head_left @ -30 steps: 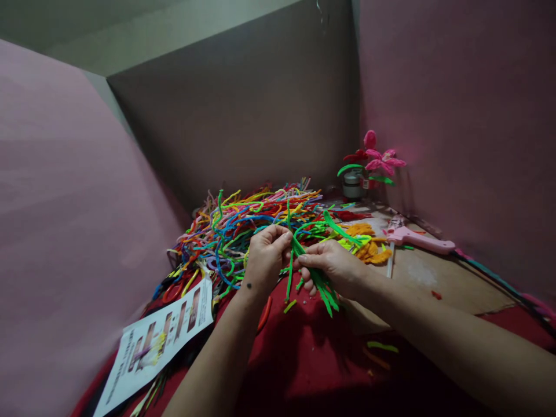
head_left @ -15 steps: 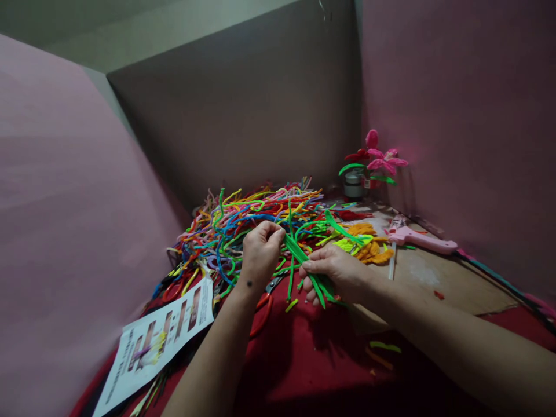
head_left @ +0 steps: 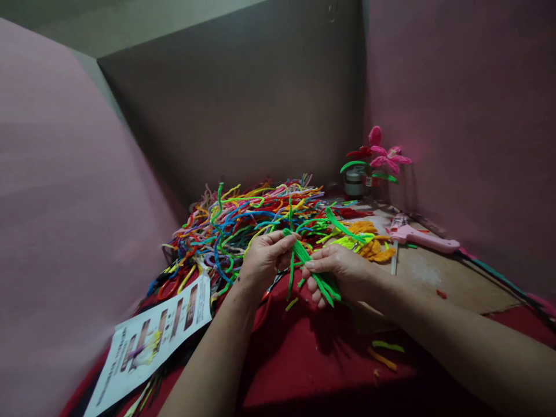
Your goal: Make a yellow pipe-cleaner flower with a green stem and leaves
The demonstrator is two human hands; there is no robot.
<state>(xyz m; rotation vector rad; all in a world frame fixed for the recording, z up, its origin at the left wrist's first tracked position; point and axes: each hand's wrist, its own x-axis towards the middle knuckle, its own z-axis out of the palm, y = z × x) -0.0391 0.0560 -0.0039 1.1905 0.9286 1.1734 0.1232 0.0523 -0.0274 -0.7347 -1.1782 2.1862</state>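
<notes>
- pinching the top end of some flat green fuzzy strips [head_left: 302,253], that's what the left hand [head_left: 266,258] is doing, with the thumb and fingertips pressing together on them
- right hand [head_left: 335,267] is gripping the same strips lower down, thumb lying on top, other fingers curling underneath
- so the strips are slanting between both hands, above the red cloth [head_left: 295,365], with loose ends fanning out below the right hand
- a thin green strand [head_left: 291,284] is hanging right by the left hand, can't tell if anything's holding it
- huge messy pile of colorful fuzzy wires [head_left: 243,211] is sprawling just behind the hands
- some orange fuzzy pieces [head_left: 373,251] are sitting near the right hand, next to yellow-green ones
- pink glue gun [head_left: 423,238] is lying on the cardboard [head_left: 460,286] over to the right
- printed sheet [head_left: 150,347] is lying on the left side
- pink fuzzy flower [head_left: 392,157] is standing in the back corner by a little gray pot [head_left: 354,181]
</notes>
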